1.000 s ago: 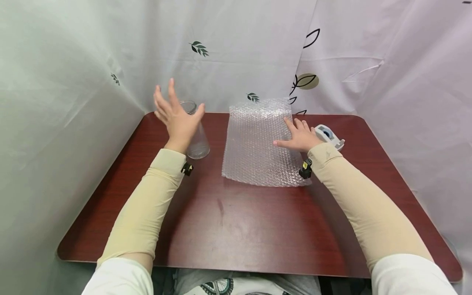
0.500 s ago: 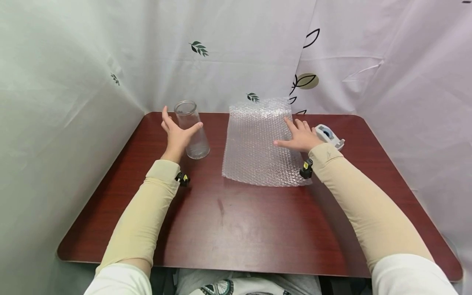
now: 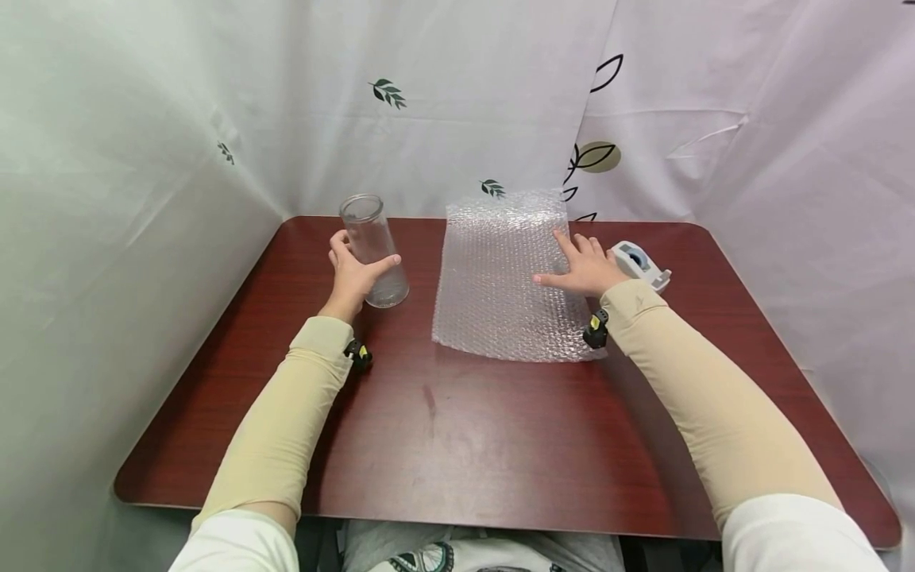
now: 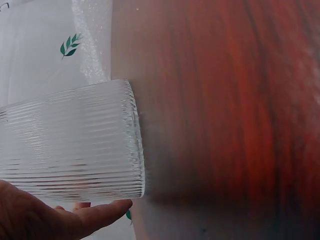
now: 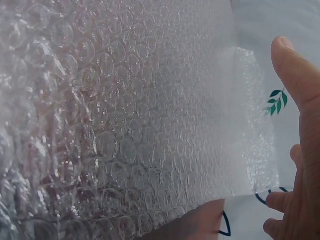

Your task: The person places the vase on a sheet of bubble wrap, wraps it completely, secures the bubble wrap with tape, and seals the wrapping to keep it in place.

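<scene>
On the far left of a red-brown table (image 3: pixel 457 445), a ribbed glass (image 3: pixel 372 236) stands upright, the left hand (image 3: pixel 350 278) curved around its near side — whether clamped, I cannot tell. Over bubble wrap (image 3: pixel 493 278), the right hand (image 3: pixel 589 268) spreads its fingers apart. Even, opposed pressure would steady the glass.

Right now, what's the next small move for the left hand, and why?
I'd probably close the left hand gently round the ribbed glass jar: thumb and fingers flank it, but firm contact isn't clear. The jar stands upright apart from the bubble wrap sheet, where the right hand is spread, so securing it seems sensible.
</scene>
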The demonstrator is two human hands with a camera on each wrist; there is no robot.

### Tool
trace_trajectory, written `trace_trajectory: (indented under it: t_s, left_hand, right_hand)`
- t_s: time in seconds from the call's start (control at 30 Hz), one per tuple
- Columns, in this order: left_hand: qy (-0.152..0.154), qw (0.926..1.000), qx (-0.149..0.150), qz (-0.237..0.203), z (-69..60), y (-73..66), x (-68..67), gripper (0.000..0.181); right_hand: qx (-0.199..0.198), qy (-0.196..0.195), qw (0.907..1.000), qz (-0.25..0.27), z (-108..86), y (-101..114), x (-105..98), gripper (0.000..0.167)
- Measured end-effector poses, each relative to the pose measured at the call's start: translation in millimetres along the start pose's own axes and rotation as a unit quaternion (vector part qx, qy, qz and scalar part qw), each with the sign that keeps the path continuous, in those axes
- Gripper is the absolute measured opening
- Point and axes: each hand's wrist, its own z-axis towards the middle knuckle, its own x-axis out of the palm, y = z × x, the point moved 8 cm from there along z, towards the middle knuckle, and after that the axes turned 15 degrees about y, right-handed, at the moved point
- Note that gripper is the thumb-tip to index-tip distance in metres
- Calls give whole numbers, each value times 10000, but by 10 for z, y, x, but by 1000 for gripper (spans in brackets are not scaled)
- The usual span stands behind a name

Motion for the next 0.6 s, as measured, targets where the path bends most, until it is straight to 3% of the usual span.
trace_trajectory:
  t_s: [0.6]
  left_hand:
    - [546, 9979, -334, -14, -10, 149, 65, 99]
  right_hand:
    - [-45, 27, 10000, -82, 30, -7, 46, 111]
